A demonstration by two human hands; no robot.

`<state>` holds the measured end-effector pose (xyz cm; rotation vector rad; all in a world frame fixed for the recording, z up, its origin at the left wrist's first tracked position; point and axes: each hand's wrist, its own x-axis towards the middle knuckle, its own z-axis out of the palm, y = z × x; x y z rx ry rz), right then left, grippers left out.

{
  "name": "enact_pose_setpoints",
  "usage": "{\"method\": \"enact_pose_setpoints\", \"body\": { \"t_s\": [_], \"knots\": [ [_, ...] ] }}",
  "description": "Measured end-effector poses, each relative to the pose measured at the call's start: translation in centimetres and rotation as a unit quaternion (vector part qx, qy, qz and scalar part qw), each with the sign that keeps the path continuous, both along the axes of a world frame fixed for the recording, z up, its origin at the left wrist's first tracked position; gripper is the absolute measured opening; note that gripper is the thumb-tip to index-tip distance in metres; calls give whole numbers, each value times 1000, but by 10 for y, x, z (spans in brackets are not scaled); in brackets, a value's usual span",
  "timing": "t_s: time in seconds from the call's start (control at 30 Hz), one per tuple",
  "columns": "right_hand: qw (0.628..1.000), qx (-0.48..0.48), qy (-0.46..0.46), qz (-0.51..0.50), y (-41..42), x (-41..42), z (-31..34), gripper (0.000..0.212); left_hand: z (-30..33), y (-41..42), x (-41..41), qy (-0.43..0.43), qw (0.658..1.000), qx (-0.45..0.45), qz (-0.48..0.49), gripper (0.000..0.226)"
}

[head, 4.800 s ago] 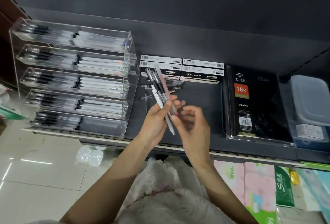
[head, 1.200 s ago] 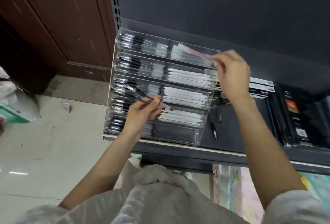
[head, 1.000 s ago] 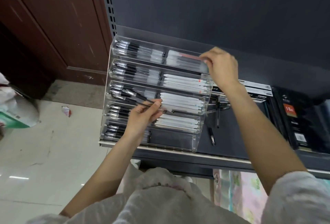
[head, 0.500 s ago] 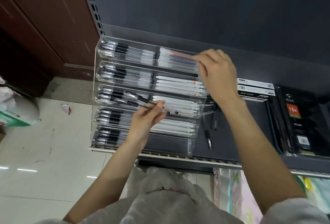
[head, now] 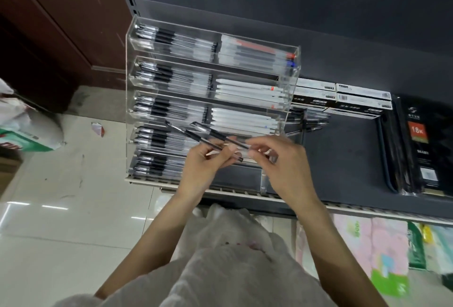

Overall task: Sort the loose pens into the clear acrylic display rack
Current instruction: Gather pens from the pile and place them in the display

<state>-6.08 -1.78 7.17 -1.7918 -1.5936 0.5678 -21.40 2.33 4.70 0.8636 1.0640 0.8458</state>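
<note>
The clear acrylic rack (head: 293,81) stands on the left end of the dark shelf, its tiers filled with black-grip pens on the left and white or frosted pens on the right. In front of its lower tiers my left hand (head: 208,162) holds two black-capped clear pens (head: 193,134) that point up and left. My right hand (head: 282,159) has come beside it and pinches the right end of the upper pen (head: 220,136). A few loose pens (head: 311,120) lie on the shelf just right of the rack.
White-and-black pen boxes (head: 353,101) are stacked behind the loose pens. Black diary notebooks (head: 426,145) fill the shelf's right end. Tissue packs (head: 382,243) sit on the shelf below. Tiled floor, a bag (head: 24,130) and a brown door lie to the left.
My right hand left the top tier, where a red pen now lies, and came down to the pens in my left hand. The view shifted slightly to the left.
</note>
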Motion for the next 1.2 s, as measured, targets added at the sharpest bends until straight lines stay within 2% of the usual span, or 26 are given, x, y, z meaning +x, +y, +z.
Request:
{"method": "enact_pose_setpoints", "body": {
  "t_s": [0.1,0.17,0.23,0.4,0.5,0.6,0.7,0.77,0.83,0.87,0.93,1.0,1.07,1.13,1.2],
  "knots": [
    [993,35,-107,-21,-17,10,-11,13,-10,-4,-23,72,994,3,78,7],
    [977,48,-207,7,-27,10,-20,13,-17,-7,-42,106,986,-3,125,7],
    [960,27,-272,51,-33,6,-35,17,-23,-9,-58,104,980,-17,168,7],
    [916,-98,-364,140,-27,-10,-71,36,-28,-15,-76,78,976,-23,204,5],
    [884,-154,-411,160,-19,-13,-73,37,-30,-18,-76,35,977,-51,203,8],
    [848,-223,-439,195,-11,-13,-70,25,-32,-21,-74,13,982,-68,178,13],
    [819,-282,-439,239,-1,-17,-65,31,-36,-23,-71,10,985,-78,153,13],
    [806,-283,-455,251,1,-21,-58,32,-37,-24,-67,12,987,-86,135,14],
    [820,-273,-443,239,-4,-23,-50,32,-38,-25,-61,11,989,-93,114,15],
    [853,-242,-407,218,-9,-23,-46,29,-39,-25,-58,10,990,-93,103,16],
    [941,-127,-279,146,-17,-28,-37,18,-41,-27,-51,16,994,-88,68,21],
    [985,-52,-138,92,-22,-35,-34,19,-41,-29,-44,27,996,-74,31,23],
    [993,-52,-73,77,-21,-37,-40,18,-39,-31,-35,34,998,-56,10,22],
    [994,-58,-70,66,-20,-35,-45,16,-38,-33,-28,29,998,-51,0,20],
    [994,-43,-83,52,-21,-26,-48,12,-40,-33,-25,60,997,-26,-28,19]
  ]
}}
